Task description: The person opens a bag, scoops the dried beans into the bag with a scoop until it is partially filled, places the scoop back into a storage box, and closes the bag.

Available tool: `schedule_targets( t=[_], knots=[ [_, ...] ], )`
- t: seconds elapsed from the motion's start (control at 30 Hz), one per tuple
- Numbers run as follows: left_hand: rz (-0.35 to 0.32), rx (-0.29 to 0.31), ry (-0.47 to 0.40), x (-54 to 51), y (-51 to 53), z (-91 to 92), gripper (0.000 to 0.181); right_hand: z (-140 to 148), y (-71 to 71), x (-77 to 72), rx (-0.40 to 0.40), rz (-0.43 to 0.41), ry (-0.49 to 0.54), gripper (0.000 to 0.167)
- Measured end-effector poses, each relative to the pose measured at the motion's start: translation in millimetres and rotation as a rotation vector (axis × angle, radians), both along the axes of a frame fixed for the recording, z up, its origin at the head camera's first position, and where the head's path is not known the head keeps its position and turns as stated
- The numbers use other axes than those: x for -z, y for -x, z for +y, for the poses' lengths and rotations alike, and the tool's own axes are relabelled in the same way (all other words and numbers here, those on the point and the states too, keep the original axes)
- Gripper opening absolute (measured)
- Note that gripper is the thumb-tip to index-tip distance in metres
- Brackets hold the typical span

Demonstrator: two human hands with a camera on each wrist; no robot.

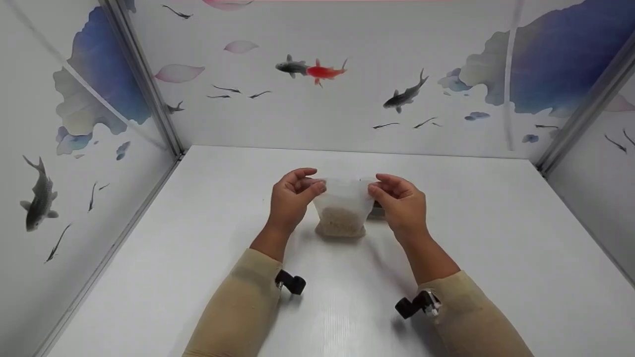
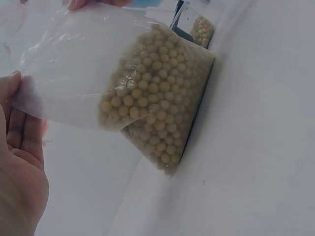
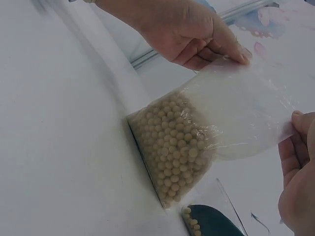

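Observation:
A clear plastic bag (image 1: 342,218) stands upright on the white table, its lower part filled with pale round beans that look like soybeans (image 2: 157,83). My left hand (image 1: 292,201) pinches one top corner of the bag between thumb and fingers. At the opposite top corner, my right hand (image 1: 404,206) pinches the plastic the same way. The upper part of the bag is stretched flat between them. In the right wrist view, both the left hand (image 3: 182,34) and the right hand (image 3: 300,182) show at the bag's top edge.
Behind the bag, toward the right hand, stands a partly hidden container (image 1: 377,212). Its clear wall shows some beans (image 3: 192,223) and a dark green part (image 3: 214,219). White panels printed with fish (image 1: 322,72) enclose the table (image 1: 198,198) at the back and sides.

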State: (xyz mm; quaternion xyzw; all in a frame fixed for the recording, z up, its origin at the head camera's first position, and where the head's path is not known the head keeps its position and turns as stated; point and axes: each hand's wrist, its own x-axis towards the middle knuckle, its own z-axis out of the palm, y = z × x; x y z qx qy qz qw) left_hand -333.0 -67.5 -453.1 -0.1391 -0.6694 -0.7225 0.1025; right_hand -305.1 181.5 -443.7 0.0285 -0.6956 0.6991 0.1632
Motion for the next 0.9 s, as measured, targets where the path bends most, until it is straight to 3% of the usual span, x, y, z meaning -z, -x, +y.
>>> schedule_targets(
  t=[0.17, 0.4, 0.63, 0.9],
  knots=[
    [0.015, 0.037, -0.034, 0.3, 1.7, -7.4, 0.031, -2, -0.2, 0.1, -0.038, 0.011, 0.027, 0.036],
    [0.048, 0.014, -0.066, 0.5, 3.2, -8.5, 0.027, -2, 0.2, 1.5, -0.105, 0.008, 0.025, 0.036],
    [0.026, -0.077, -0.078, 1.2, 6.8, -9.1, 0.025, 1, 0.9, 3.2, -0.176, -0.001, 0.002, 0.035],
    [-0.068, -0.188, 0.044, 2.0, 12.1, -6.6, 0.053, 4, 1.9, 5.7, -0.172, -0.013, -0.053, 0.039]
  ],
)
